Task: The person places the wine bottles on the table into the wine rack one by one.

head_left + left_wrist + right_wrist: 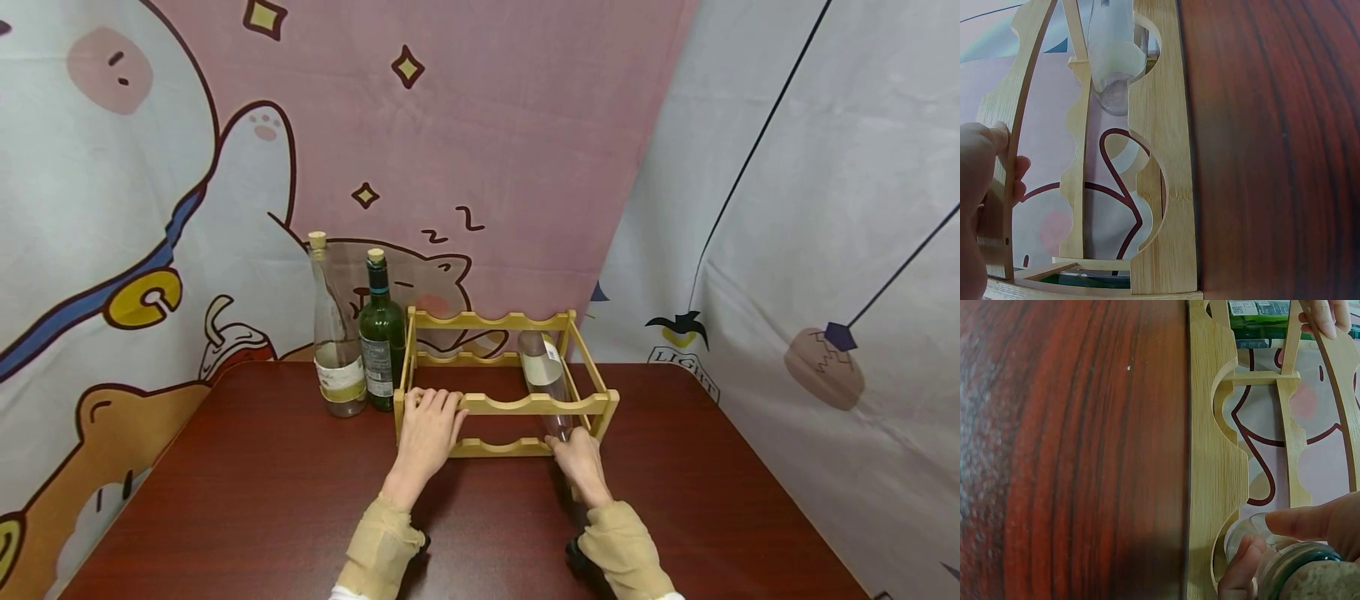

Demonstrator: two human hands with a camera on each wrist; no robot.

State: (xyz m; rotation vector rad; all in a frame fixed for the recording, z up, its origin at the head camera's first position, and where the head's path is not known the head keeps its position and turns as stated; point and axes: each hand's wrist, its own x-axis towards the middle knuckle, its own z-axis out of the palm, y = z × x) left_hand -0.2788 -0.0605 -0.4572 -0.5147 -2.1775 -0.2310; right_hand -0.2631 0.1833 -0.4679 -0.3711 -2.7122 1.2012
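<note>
A light wooden wine rack (517,406) with scalloped rails stands on the table. Over the left end of its upper front rail, my left hand (429,429) holds on, thumb on one side and fingers on the other in the left wrist view (979,165). A clear glass wine bottle (542,367) lies in the rack's lower level at the right, base to the back and neck to the front. My right hand (581,462) grips its neck between thumb and fingers, close over a notch of the lower front rail. The cork (1325,581) points toward me.
Left of the rack stand a corked clear bottle (340,354) with a pale label and a corked green bottle (381,329), the green one close against the rack. A printed cloth (510,167) hangs behind the reddish-brown table (300,500).
</note>
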